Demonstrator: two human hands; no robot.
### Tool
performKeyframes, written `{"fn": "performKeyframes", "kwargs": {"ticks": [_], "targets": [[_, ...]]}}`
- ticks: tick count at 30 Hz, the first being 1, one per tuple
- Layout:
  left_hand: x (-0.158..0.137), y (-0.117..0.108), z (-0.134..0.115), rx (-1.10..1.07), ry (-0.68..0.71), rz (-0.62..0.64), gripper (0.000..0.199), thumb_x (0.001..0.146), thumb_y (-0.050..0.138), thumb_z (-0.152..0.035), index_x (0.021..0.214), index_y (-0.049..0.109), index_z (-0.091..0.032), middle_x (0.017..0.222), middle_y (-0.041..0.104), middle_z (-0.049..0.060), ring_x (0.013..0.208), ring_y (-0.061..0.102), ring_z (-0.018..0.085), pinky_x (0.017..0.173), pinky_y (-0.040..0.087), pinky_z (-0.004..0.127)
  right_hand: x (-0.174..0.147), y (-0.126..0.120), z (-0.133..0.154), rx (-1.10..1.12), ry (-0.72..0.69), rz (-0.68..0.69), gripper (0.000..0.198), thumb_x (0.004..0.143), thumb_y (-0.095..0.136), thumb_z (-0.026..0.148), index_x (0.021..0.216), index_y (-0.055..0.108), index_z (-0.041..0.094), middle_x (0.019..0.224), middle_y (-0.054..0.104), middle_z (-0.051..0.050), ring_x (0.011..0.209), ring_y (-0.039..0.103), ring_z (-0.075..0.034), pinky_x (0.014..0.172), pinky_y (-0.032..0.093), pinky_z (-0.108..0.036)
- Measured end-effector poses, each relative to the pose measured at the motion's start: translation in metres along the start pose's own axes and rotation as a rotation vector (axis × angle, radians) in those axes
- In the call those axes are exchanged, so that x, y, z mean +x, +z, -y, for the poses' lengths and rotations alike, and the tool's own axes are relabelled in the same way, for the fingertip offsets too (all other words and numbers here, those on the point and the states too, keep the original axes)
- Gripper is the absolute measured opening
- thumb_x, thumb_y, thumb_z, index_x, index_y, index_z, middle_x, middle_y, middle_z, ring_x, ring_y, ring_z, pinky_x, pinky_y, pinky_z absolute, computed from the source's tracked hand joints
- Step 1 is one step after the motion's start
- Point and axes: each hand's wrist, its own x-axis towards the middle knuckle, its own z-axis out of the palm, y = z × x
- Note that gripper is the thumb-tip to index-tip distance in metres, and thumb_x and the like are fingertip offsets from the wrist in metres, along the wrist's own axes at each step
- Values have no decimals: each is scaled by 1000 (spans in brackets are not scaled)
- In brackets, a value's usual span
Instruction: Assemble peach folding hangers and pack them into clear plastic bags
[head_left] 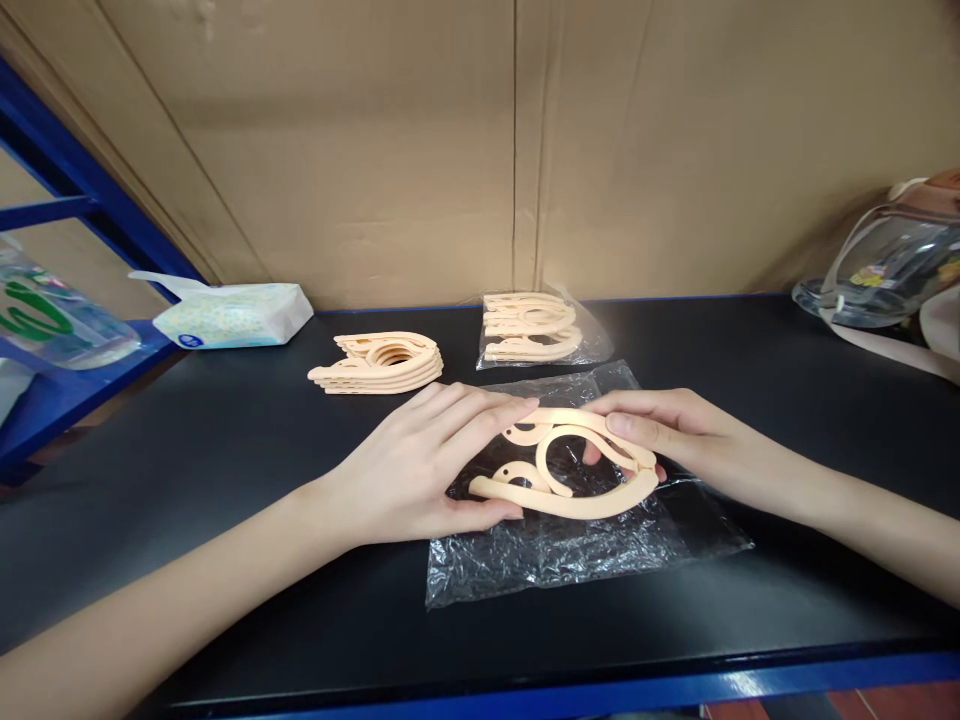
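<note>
A cream folding clothes hanger (592,500), folded into a loop, is held between both hands above a clear plastic bag (517,570). My left hand (427,460) grips its left end, thumb below and fingers along the top. At the other end, my right hand (667,430) pinches the upper curve, thumb on top and fingers partly hidden behind. The crinkled bag lies flat on the black table under the hanger. Beyond my left hand sits a stack of similar folded hangers (382,375). Behind the bag, more folded hangers (529,325) lie in another clear bag.
A tissue pack (240,315) stands at the back left, near a blue metal frame (97,230). On that frame's shelf is a clear plastic container with green marking (45,310). A transparent bottle with a strap (892,260) lies at the back right. Cardboard (375,150) walls the table's rear.
</note>
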Motion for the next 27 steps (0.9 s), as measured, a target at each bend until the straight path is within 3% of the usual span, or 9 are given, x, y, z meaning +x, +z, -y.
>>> {"fn": "performKeyframes", "kwargs": {"ticks": [2, 5, 9, 16, 20, 24, 27], "targets": [[1, 1, -3, -28, -12, -34, 65, 83, 66, -45, 134, 43, -12, 123, 60, 12, 110, 55, 24, 95, 43, 35, -3, 2, 2, -165, -111, -69, 51, 87, 57, 52, 132, 50, 29, 110, 64, -3, 85, 61, -16, 68, 52, -28], [2, 3, -8, -71, -47, -71, 64, 81, 68, -45, 130, 45, -12, 119, 62, 12, 107, 56, 24, 92, 43, 36, -7, 6, 4, -488, -302, -84, 81, 74, 72, 53, 143, 34, 32, 135, 51, -5, 112, 56, -23, 89, 52, -36], [4, 3, -12, -165, -125, -94, 65, 81, 67, -50, 130, 45, -14, 121, 62, 10, 107, 56, 22, 92, 44, 34, -7, 9, 6, -650, -415, -112, 69, 81, 66, 48, 141, 35, 32, 135, 51, -5, 122, 51, -23, 96, 50, -36], [3, 6, -12, -219, -238, -69, 67, 80, 65, -57, 131, 44, -19, 125, 60, 7, 107, 57, 22, 93, 45, 34, -5, 6, 5, -481, -322, -86, 73, 79, 69, 47, 141, 35, 33, 141, 48, -4, 124, 52, -23, 100, 49, -36], [2, 6, -9, -218, -254, 28, 81, 80, 62, -62, 142, 33, -21, 137, 52, 10, 120, 52, 27, 101, 43, 41, -4, -2, 7, -440, -276, -58, 69, 78, 70, 42, 138, 38, 31, 138, 50, -5, 122, 53, -24, 98, 50, -38], [-1, 3, -4, -195, -302, 202, 77, 91, 46, -59, 151, 18, -20, 153, 32, 12, 139, 32, 29, 113, 32, 46, -5, -38, 9, -531, -263, -51, 64, 76, 71, 46, 133, 46, 31, 134, 54, -5, 121, 53, -27, 100, 48, -41], [-4, 1, 0, -164, -326, 284, 74, 95, 36, -59, 151, 15, -15, 158, 22, 12, 146, 19, 27, 118, 22, 47, -10, -76, 4, -623, -129, -123, 63, 73, 72, 50, 130, 48, 37, 128, 58, -3, 111, 59, -25, 93, 51, -37]]}}
